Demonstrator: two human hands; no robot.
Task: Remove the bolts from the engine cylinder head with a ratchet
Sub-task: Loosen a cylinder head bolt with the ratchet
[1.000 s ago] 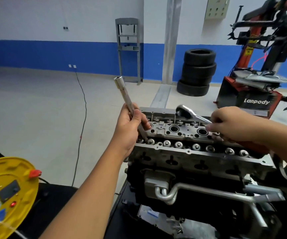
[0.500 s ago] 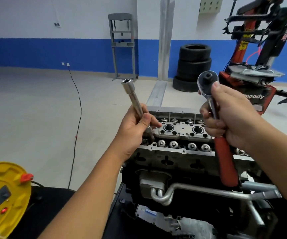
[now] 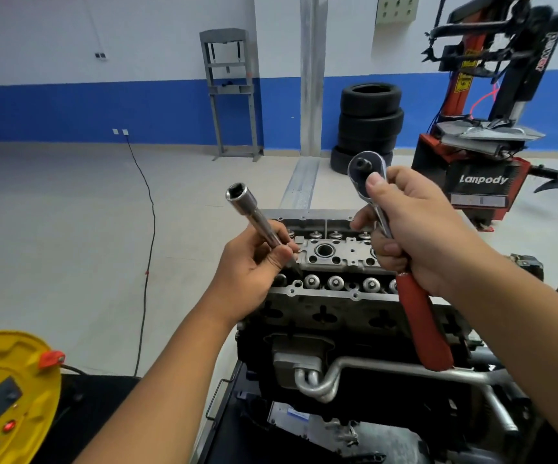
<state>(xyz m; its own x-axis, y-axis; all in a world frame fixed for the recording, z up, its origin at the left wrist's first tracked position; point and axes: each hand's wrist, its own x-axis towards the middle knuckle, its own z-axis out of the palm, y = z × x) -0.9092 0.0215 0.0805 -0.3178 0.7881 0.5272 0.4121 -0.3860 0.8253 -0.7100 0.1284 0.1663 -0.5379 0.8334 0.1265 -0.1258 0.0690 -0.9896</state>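
While right hand [image 3: 428, 236] grips ratchet [image 3: 401, 262], head up, handle down-right

Light: bright, even, diffuse | Shadows: soft, faint | Glare: highlights seen on chrome ratchet [image 3: 369, 182] head | Blur: slight at frame edges | Distortion: wide-angle bending noted at borders

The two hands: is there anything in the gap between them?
In the head view, nothing is held there. Between the left hand with its socket and the right hand with the ratchet, only the cylinder head shows, lower down.
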